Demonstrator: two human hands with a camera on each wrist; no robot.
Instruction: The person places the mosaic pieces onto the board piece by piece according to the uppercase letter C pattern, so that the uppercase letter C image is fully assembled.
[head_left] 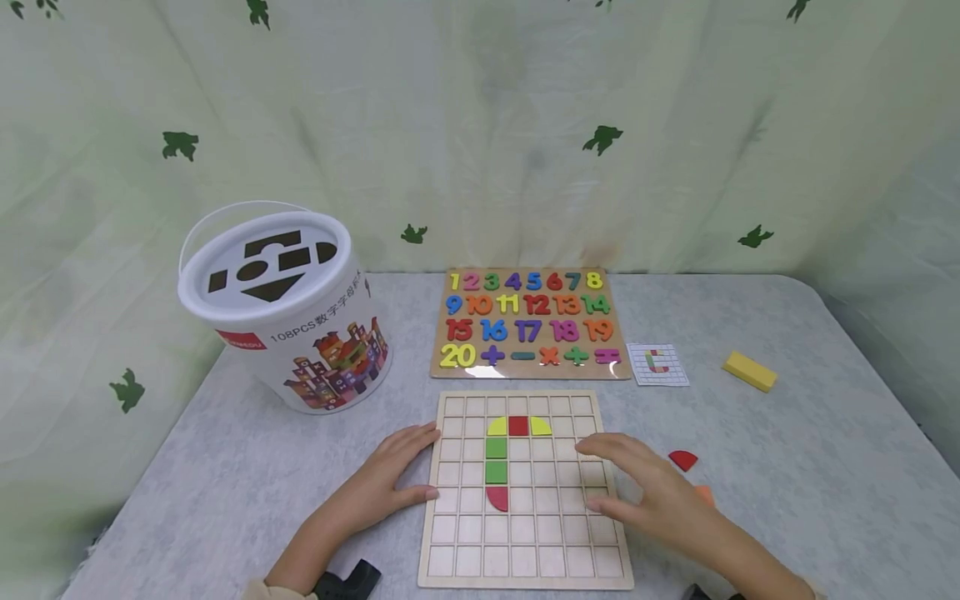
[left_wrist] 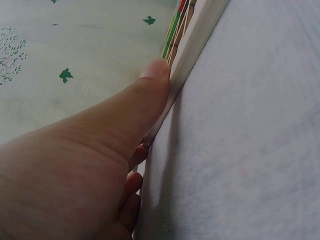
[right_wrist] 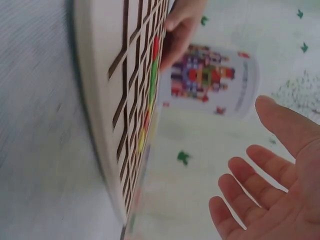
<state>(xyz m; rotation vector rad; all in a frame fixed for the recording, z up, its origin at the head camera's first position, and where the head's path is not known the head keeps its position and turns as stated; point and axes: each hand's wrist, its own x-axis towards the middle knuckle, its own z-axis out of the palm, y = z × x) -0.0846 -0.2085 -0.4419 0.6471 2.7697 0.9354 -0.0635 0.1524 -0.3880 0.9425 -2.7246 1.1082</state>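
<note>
A wooden grid board [head_left: 555,530] lies on the table in front of me. Set in its cells are a yellow quarter-round [head_left: 497,427], a red square [head_left: 518,426], another yellow quarter-round [head_left: 541,427], two green squares [head_left: 497,448] and a red quarter-round [head_left: 498,498]. My left hand [head_left: 390,475] rests at the board's left side, its thumb [left_wrist: 155,75] touching the edge. Over the right side, my right hand [head_left: 648,483] is raised with fingers spread and nothing between them; the right wrist view shows its fingers [right_wrist: 250,195] apart from the board.
Right of the board lie a loose red quarter-round [head_left: 683,460] and an orange piece [head_left: 705,495], partly hidden by the right arm. Behind are a number puzzle [head_left: 531,319], a small pattern card [head_left: 658,365] and a yellow block [head_left: 750,372]. A white lidded bucket [head_left: 288,333] stands back left.
</note>
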